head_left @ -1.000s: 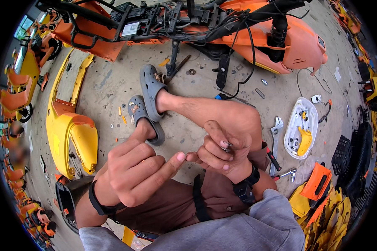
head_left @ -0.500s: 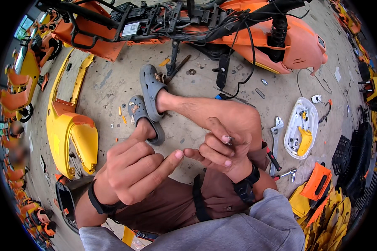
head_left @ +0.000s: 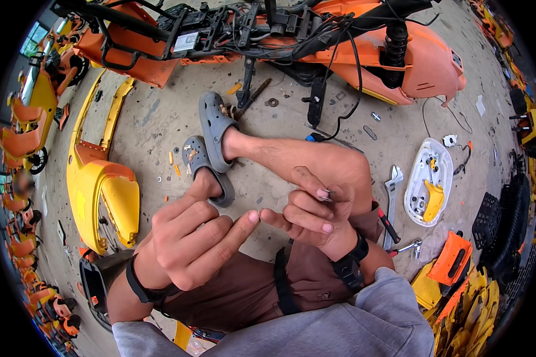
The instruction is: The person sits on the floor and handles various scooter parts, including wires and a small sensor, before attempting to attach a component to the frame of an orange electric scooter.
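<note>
My left hand [head_left: 190, 244] is on the left above my lap, most fingers curled and the index finger stretched toward my right hand. Its fingertip meets or nearly meets an outstretched finger of the other hand. The underside is hidden, so I cannot tell what it holds, if anything. My right hand [head_left: 315, 208] is in front of my bent knee, with its other fingers bent inward. At its fingertips it grips a small dark metal piece [head_left: 330, 194], too small to name.
A stripped scooter frame [head_left: 268, 33] spans the far side. Left lies a yellow body panel [head_left: 104, 196]. Right are an adjustable wrench [head_left: 391, 187], a white tray [head_left: 409, 202] of small parts, a ratchet [head_left: 408, 246] and piled panels [head_left: 476, 303]. Small hardware dots the floor.
Both hands hold almost the same pose. The fingers of my right hand have shifted very slightly, and the small dark piece stays at its fingertips.
</note>
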`<action>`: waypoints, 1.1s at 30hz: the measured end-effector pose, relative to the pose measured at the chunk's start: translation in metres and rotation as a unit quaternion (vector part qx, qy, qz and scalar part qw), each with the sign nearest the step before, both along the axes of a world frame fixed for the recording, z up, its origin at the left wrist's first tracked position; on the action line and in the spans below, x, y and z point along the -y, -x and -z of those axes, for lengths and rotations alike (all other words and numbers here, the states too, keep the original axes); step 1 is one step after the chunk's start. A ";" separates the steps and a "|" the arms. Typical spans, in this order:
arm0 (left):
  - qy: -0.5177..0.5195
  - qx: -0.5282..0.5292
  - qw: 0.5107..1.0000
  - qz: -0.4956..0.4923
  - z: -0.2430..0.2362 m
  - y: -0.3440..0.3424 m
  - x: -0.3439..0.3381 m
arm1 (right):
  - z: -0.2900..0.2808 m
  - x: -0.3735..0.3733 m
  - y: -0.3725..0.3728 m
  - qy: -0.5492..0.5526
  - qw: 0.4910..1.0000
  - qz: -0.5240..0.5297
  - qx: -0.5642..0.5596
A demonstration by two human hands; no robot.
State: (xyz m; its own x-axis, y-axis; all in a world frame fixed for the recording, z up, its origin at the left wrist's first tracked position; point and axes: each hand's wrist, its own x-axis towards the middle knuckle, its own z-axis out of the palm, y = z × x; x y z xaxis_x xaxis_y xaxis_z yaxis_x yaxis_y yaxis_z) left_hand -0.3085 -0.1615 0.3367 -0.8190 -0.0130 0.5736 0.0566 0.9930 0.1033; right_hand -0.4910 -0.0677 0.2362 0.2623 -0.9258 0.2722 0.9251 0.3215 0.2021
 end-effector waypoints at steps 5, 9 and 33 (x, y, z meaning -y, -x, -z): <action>0.008 -0.007 1.000 -0.001 0.000 0.001 0.001 | 0.001 0.001 -0.001 0.012 1.000 0.011 0.013; 0.021 -0.014 1.000 -0.008 0.000 0.002 0.001 | -0.001 0.002 0.000 0.009 1.000 0.009 0.016; 0.014 0.009 1.000 -0.012 -0.003 0.005 -0.005 | 0.003 0.000 0.001 0.024 0.996 0.028 -0.084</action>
State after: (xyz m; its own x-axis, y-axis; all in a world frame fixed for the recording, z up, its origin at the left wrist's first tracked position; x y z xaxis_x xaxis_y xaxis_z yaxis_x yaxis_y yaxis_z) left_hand -0.3131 -0.1569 0.3393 -0.8291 -0.0171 0.5588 0.0304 0.9967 0.0756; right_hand -0.4916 -0.0675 0.2329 0.2559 -0.9275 0.2726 0.9615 0.2735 0.0279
